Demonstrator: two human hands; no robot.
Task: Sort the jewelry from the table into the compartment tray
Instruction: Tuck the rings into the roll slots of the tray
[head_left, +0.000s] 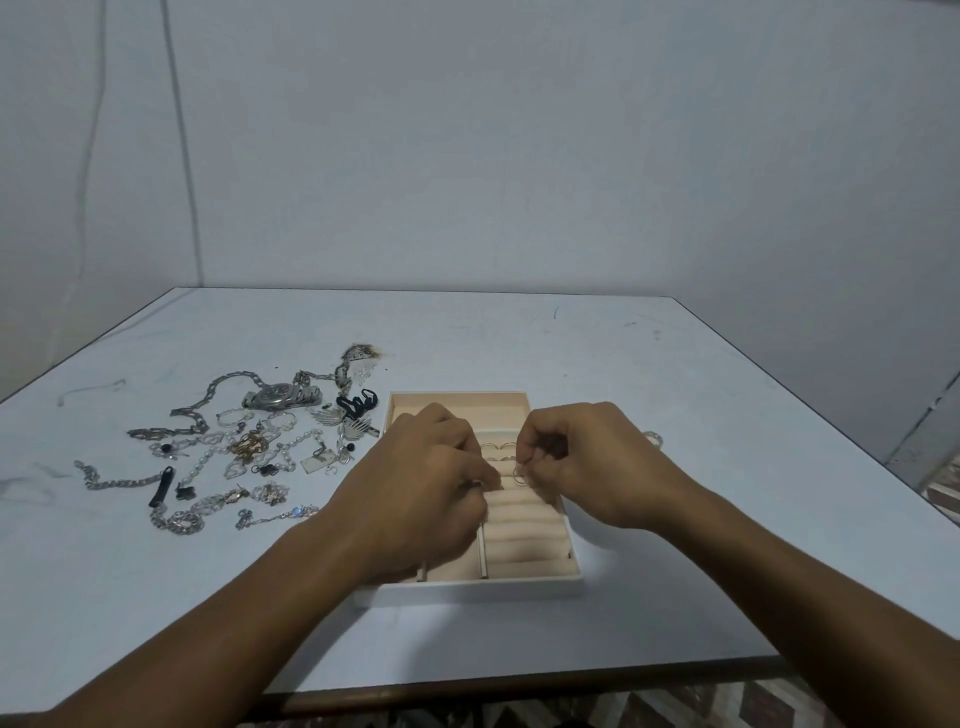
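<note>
While my right hand (582, 462) pinches a thin ring (519, 475) over the compartment tray (467, 590), left hand (426, 483) curled, hold unclear, I judge a slack pinch could drop it unslotted.

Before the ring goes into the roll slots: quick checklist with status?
1. Right hand pinches the ring: ok.
2. Ring is above the tray, over its ring-roll section: ok.
3. Bare rolls free on the near side: ok.
4. Left hand clear of the slot: not ok, its fingertips sit at the rolls beside the ring.
5. Left hand holds anything: cannot tell.
6. Table sorted: not ok, the jewelry pile lies left of the tray.
</note>
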